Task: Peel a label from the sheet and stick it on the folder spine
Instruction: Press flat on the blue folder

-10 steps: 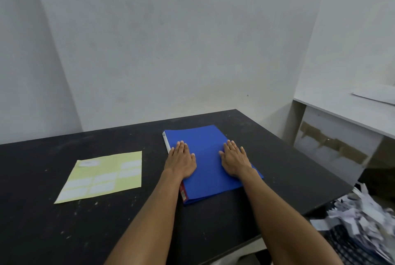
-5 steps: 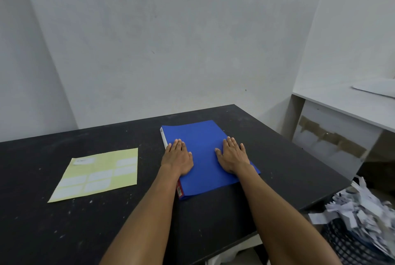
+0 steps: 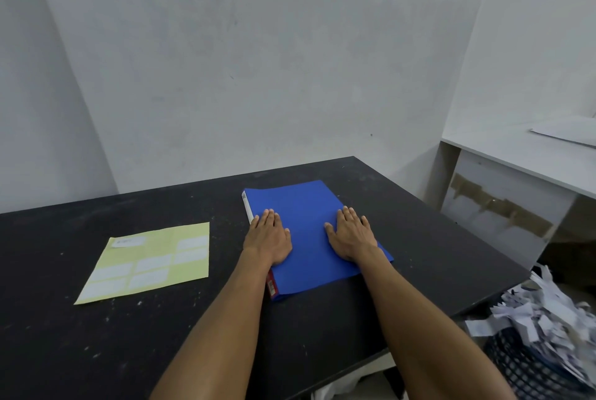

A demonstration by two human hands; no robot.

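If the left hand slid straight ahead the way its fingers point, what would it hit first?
Likely nothing solid: the left hand lies flat on the blue folder, fingers pointing toward the wall. It would cross the folder's far edge onto bare black table.

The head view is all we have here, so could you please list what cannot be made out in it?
- Blue folder: the left hand and forearm cover the middle of its spine; the right hand covers part of the cover.
- Label sheet: marks on the top-left label are too small to read.
- Spine print: too small to read.
- Basket of paper scraps: cut off by the right and bottom edges.
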